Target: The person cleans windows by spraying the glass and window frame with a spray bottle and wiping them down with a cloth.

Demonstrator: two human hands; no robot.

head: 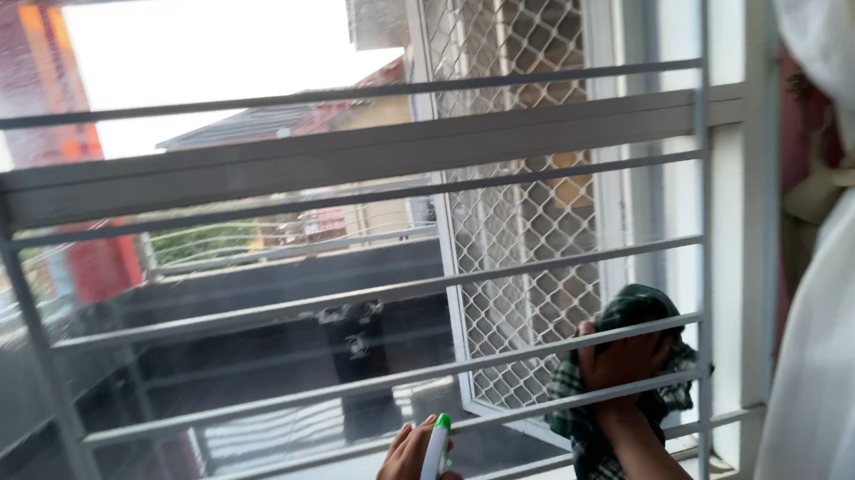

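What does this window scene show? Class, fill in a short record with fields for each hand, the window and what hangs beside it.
left hand: the left hand grips a white spray bottle with a green tip
right hand: the right hand reaches between the bars and presses a green checked cloth to the glass
window: white horizontal bars over the pane, mesh screen behind
beside it: white curtain, tied back

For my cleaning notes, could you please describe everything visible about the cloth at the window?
The cloth is a dark green and white checked fabric, soft and crumpled. The right hand grips it, reaching between the white horizontal bars and pressing it to the window's lower right, beside the frame. One bunch bulges above the hand; the rest hangs loosely past the wrist.
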